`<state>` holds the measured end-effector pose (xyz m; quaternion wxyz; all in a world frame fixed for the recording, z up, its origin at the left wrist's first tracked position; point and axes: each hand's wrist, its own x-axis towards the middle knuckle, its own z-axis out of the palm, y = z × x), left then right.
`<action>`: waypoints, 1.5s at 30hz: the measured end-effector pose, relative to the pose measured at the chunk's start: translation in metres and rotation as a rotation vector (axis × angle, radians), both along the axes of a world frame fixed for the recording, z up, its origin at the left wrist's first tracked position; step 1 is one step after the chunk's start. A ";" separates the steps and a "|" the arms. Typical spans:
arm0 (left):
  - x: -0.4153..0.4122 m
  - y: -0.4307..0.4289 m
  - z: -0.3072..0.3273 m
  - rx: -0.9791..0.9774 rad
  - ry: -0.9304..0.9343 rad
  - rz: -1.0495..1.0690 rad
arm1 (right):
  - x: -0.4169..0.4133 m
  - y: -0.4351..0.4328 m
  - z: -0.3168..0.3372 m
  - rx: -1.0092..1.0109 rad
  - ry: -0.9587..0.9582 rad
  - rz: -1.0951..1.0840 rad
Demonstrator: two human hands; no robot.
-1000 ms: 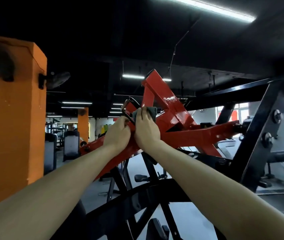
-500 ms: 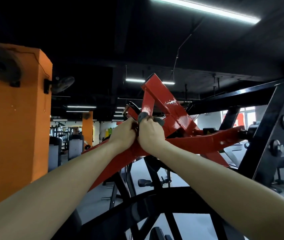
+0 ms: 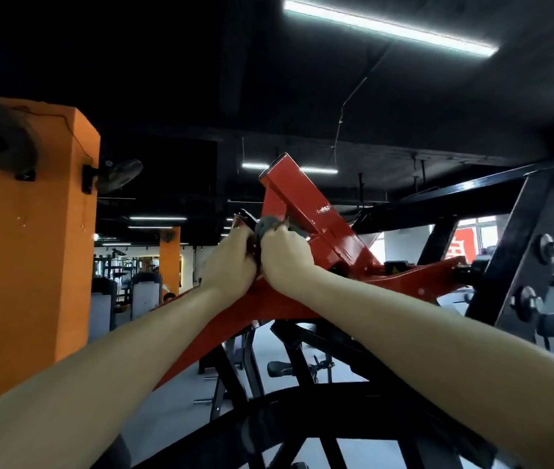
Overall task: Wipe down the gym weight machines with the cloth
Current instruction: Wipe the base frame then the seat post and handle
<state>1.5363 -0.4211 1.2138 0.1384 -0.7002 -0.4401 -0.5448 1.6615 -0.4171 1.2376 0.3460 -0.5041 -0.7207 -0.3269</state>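
2 hands meet high on the 1 red arm of the weight machine. The right hand is curled around 1 grey cloth, bunched against the arm's upper part. The left hand, touching the right, curls its fingers over the arm's edge. At right, the black frame carries 2 bolts. 2 orange pillars stand at left.

Both hands meet on the red bar. The right hand squeezes a gray cloth against it. The left hand grips the bar at the right hand's nine o'clock. An orange post stands farther out toward nine o'clock.
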 end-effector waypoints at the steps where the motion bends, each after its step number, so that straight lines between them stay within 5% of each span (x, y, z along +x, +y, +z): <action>1: 0.005 0.000 0.005 0.020 -0.008 -0.002 | 0.010 -0.006 -0.001 -0.036 -0.058 0.030; 5: 0.027 -0.004 0.021 0.052 -0.037 -0.012 | 0.057 -0.012 0.017 -0.166 0.036 0.207; 12: 0.049 0.009 0.039 0.177 -0.035 -0.009 | 0.097 0.011 0.088 0.477 0.321 0.266; 24: 0.044 0.057 0.034 0.414 0.106 0.142 | 0.098 0.050 0.120 0.150 0.073 0.287; 33: 0.056 0.056 0.025 0.378 0.329 0.191 | 0.169 0.075 0.056 -0.257 -0.055 -0.163; 40: 0.054 0.056 0.027 0.371 0.338 0.199 | 0.140 0.059 0.096 -0.100 0.015 -0.026; 45: 0.055 0.056 0.025 0.380 0.354 0.180 | 0.104 0.048 0.130 0.030 0.335 0.263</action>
